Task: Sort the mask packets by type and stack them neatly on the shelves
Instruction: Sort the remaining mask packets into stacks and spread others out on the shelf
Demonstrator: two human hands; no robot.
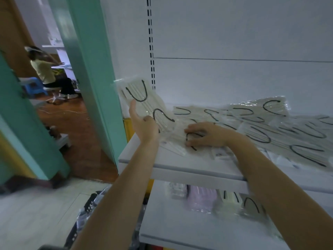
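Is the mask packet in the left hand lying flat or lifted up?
Lifted up: the left hand holds the clear white mask packet tilted above the white shelf.

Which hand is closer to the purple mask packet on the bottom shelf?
Right. The right hand rests on the upper shelf's packets, nearly above the purple mask packet; the left hand is raised farther left, holding a white packet.

Left hand (144,126) lifting mask packet (144,100), right hand (207,135) pressing shelf pile (270,127)

A white slotted back panel (234,33) fills twelve to three o'clock, teal doorframe (93,69) at eleven, wooden floor (75,127) at nine, pale tiles (36,213) at seven.
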